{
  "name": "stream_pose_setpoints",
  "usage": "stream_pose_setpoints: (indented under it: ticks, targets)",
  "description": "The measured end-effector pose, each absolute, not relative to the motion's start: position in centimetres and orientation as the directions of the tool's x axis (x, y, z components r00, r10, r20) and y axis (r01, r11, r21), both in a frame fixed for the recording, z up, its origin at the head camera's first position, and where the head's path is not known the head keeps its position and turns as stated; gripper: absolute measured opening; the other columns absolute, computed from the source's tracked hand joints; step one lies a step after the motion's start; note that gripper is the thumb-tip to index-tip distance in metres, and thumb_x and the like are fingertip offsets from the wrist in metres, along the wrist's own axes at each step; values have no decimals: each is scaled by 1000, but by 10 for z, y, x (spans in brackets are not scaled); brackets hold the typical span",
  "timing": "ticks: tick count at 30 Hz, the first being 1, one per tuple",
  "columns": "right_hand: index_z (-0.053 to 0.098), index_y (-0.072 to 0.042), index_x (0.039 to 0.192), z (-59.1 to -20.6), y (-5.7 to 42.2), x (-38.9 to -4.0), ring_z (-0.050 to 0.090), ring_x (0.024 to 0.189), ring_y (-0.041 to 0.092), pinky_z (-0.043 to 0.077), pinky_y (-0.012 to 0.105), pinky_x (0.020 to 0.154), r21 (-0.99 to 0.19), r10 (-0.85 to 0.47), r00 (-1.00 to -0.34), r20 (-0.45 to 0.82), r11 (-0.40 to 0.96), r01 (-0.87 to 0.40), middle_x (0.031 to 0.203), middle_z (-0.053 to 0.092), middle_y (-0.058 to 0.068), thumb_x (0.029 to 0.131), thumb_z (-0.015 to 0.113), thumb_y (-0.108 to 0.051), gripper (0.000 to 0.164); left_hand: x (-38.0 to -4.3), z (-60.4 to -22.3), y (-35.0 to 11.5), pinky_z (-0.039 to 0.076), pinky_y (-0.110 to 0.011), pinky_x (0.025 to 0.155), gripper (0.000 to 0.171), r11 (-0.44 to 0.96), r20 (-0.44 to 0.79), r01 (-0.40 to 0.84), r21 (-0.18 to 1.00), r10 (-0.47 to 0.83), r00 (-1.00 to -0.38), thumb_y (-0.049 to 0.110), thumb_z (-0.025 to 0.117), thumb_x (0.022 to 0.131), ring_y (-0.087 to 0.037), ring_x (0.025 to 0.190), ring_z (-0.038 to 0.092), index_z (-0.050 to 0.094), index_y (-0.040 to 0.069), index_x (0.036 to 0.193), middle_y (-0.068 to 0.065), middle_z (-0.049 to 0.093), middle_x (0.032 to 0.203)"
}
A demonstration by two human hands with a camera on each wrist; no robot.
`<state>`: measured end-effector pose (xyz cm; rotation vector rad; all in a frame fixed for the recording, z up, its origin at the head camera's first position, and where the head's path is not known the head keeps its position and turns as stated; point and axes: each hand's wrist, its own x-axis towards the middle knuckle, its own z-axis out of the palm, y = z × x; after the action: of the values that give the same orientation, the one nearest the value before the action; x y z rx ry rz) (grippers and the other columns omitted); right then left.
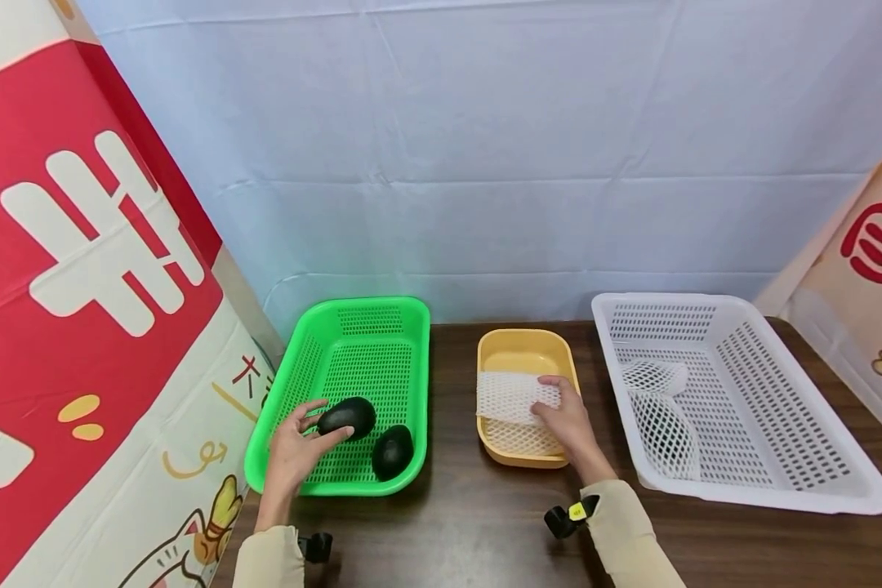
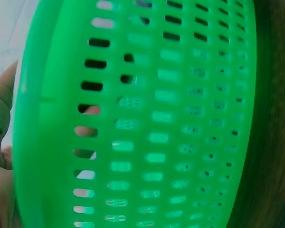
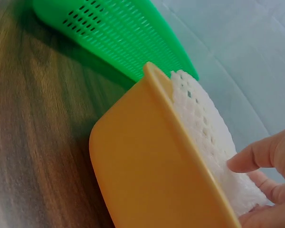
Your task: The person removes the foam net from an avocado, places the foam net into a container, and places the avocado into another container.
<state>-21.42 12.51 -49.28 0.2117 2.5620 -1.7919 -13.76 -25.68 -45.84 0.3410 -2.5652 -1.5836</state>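
My left hand holds a dark, egg-shaped avocado over the green basket, thumb on one side and fingers on the other. A second avocado lies in that basket's near right corner. In the left wrist view, the basket wall hides most of the hand and all of the fruit. My right hand pinches a white foam net sleeve by its right end, above the yellow basin. More foam netting lies below it in the basin.
To the right stands a white basket. Two bulging foam nets lie along its left side, something dark showing through the nearer one. The containers stand on a dark wooden table, with a pale cloth hanging behind.
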Motion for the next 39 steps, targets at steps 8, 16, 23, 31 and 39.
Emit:
stream_pose_setpoints:
  ticks: [8,16,23,31,39]
  targets:
    - [44,-5,118,-495,126,-218,41,108,35,31,47,90,-830,85,-996,-5,555,51,120,46,23,73,60,-4,48,-144,-467,-259,43,-36,68,51,561,-30,-163,811,-238,-971,31,82,60,-22,88,50,63,13,104,-6,58,101]
    - [42,1,117,-501,130,-222,40,102,38,33,48,87,-726,33,-998,58,687,-20,112,41,27,72,63,-3,49,-147,-469,-260,43,-36,63,42,649,-59,-173,741,-193,-979,26,82,60,-27,86,50,63,11,94,-11,56,102]
    - [49,5,114,-506,130,-222,30,115,40,31,48,92,-648,-45,-999,-2,761,-33,124,27,31,72,69,-10,49,-148,-472,-260,44,-38,63,42,624,-80,-161,764,-156,-985,23,82,60,-28,87,50,62,9,94,-14,54,103]
    - [57,8,109,-507,127,-217,12,125,44,18,52,99,-563,-81,-994,76,819,-110,137,16,32,70,71,-9,45,-151,-473,-258,42,-35,60,43,650,-115,-170,740,-126,-985,22,84,58,-25,79,50,58,7,89,-11,55,95]
    - [59,7,108,-506,121,-215,37,111,44,32,52,89,-533,-133,-978,162,822,-200,121,42,28,63,73,-3,48,-151,-473,-258,45,-41,60,52,732,-166,-171,660,-81,-983,19,82,60,-30,81,53,55,5,102,-13,57,98]
